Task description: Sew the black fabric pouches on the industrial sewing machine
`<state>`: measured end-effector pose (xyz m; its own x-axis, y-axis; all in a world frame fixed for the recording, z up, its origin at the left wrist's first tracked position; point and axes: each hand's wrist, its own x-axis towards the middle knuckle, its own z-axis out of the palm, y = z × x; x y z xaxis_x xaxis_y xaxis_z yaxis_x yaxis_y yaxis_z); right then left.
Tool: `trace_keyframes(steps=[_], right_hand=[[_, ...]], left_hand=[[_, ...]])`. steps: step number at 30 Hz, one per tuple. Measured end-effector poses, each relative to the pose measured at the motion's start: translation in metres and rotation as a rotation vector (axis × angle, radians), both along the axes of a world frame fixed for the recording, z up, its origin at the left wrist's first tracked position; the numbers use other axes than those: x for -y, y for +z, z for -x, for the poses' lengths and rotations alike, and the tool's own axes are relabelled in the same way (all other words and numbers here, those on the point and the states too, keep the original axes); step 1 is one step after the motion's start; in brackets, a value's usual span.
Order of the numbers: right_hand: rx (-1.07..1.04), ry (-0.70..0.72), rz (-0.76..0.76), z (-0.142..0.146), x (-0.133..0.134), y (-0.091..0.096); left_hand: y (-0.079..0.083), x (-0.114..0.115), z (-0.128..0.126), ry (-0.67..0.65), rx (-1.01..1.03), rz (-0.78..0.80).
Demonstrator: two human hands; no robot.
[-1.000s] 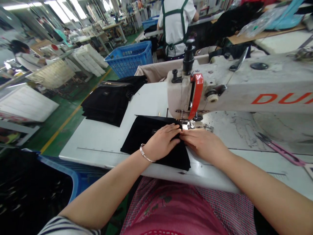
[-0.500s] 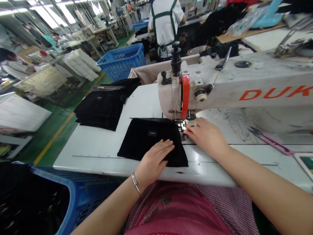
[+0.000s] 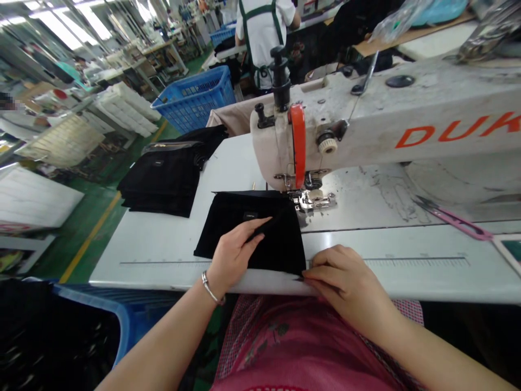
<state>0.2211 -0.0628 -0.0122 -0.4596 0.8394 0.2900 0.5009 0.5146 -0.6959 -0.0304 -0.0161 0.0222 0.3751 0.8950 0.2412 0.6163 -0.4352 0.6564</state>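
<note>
A black fabric pouch (image 3: 244,231) with a small label lies on the white sewing table (image 3: 171,239), one corner under the presser foot (image 3: 311,200) of a cream sewing machine (image 3: 366,125). My left hand (image 3: 234,255), wearing a silver bracelet, rests on the pouch with its fingers stretched across the cloth, lifting a fold. My right hand (image 3: 344,279) pinches the pouch's near right corner at the table's front edge.
A stack of black pouches (image 3: 163,179) lies at the table's far left. Pink-handled scissors (image 3: 451,217) lie to the right. A blue bin (image 3: 61,331) of dark cloth stands at my left. A blue basket (image 3: 195,100) and a person in a white shirt (image 3: 264,32) are beyond.
My right hand has drawn back from the presser foot to the pouch's near right corner. My left hand has slid slightly left on the cloth. The view has tilted down.
</note>
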Motion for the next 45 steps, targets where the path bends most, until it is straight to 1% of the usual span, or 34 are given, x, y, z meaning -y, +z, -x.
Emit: trace_keyframes(steps=[1, 3, 5, 6, 8, 12, 14, 16, 18, 20, 23, 25, 26, 28, 30, 31, 32, 33, 35, 37, 38, 40, 42, 45], right_hand=[[0.011, 0.013, -0.002, 0.0, 0.0, 0.001], [0.046, 0.026, 0.0, -0.001, 0.001, 0.003], [0.078, 0.017, 0.004, -0.003, 0.002, 0.002], [0.085, 0.013, -0.003, -0.004, 0.003, 0.001], [0.094, 0.017, -0.05, -0.008, 0.002, -0.003], [0.189, 0.093, -0.23, -0.015, -0.003, -0.009], [0.24, 0.144, -0.281, -0.015, -0.007, -0.011], [0.242, 0.18, -0.301, -0.013, -0.009, -0.012], [0.229, 0.2, -0.304, -0.009, -0.008, -0.012], [0.225, 0.183, -0.271, -0.004, -0.006, -0.011], [0.174, 0.108, -0.181, 0.0, -0.004, -0.004], [0.091, 0.068, -0.098, 0.0, -0.003, 0.002], [0.042, 0.051, -0.053, -0.002, -0.003, 0.005], [-0.037, 0.006, 0.023, -0.006, -0.003, 0.008], [-0.065, -0.039, 0.045, -0.009, -0.003, 0.008], [-0.061, -0.058, 0.032, -0.01, -0.002, 0.006], [-0.044, -0.069, 0.011, -0.01, -0.002, 0.004], [-0.022, -0.076, -0.012, -0.008, -0.001, 0.003], [0.025, -0.078, -0.051, -0.004, 0.0, -0.001], [0.056, -0.081, -0.062, 0.001, 0.001, -0.002], [0.063, -0.084, -0.061, 0.004, 0.002, -0.002], [0.072, -0.093, -0.065, 0.007, 0.003, -0.001], [0.088, -0.109, -0.085, 0.01, 0.003, -0.001], [0.126, -0.157, -0.121, 0.013, 0.003, -0.004]], left_hand=[[0.006, -0.003, 0.001, -0.017, -0.03, -0.025], [0.017, -0.007, 0.001, -0.119, -0.119, -0.068], [0.021, -0.007, -0.003, -0.238, -0.197, -0.099], [0.02, -0.005, -0.005, -0.269, -0.211, -0.107], [0.013, 0.0, -0.01, -0.259, -0.184, -0.098], [-0.009, 0.014, -0.013, -0.176, -0.103, -0.02], [-0.017, 0.019, -0.012, -0.183, -0.119, -0.004], [-0.019, 0.018, -0.008, -0.232, -0.169, -0.009], [-0.013, 0.011, -0.003, -0.306, -0.244, -0.032], [0.001, 0.002, 0.002, -0.338, -0.302, -0.079], [0.024, -0.005, 0.002, -0.263, -0.32, -0.151], [0.031, 0.001, -0.003, -0.181, -0.318, -0.166], [0.031, 0.008, -0.008, -0.133, -0.311, -0.19], [0.022, 0.027, -0.017, -0.084, -0.273, -0.324], [0.009, 0.046, -0.027, -0.125, -0.229, -0.508], [0.002, 0.053, -0.032, -0.142, -0.227, -0.558], [-0.004, 0.058, -0.036, -0.136, -0.239, -0.556], [-0.009, 0.06, -0.04, -0.097, -0.259, -0.508], [-0.014, 0.059, -0.046, 0.016, -0.281, -0.343], [-0.015, 0.053, -0.049, 0.063, -0.264, -0.199], [-0.014, 0.051, -0.05, 0.065, -0.246, -0.159], [-0.015, 0.048, -0.048, 0.046, -0.212, -0.124], [-0.019, 0.047, -0.046, 0.011, -0.191, -0.132], [-0.027, 0.047, -0.043, -0.021, -0.242, -0.162]])
